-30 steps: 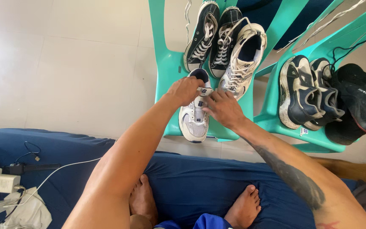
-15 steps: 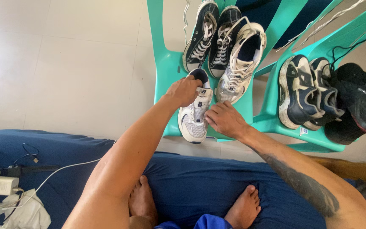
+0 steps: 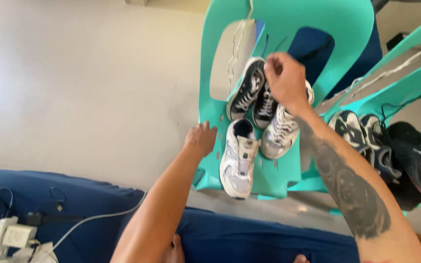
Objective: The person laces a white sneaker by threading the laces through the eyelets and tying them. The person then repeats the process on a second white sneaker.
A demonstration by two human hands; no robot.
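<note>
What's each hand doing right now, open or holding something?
Left hand: open, empty, beside the white sneaker.
Right hand: fingers curled above the sneakers on the chair; holding anything cannot be told.

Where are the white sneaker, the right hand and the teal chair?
white sneaker (image 3: 238,165), head view, on its laced upper.
right hand (image 3: 286,78), head view, on the back of the hand.
teal chair (image 3: 337,19), head view, on the backrest.

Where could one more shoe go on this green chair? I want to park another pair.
The chair seat is bare only at its front right corner, below the grey-white sneaker. The white sneaker fills the front left, the black sneakers the back under the right hand. The left hand is at the left edge.
</note>
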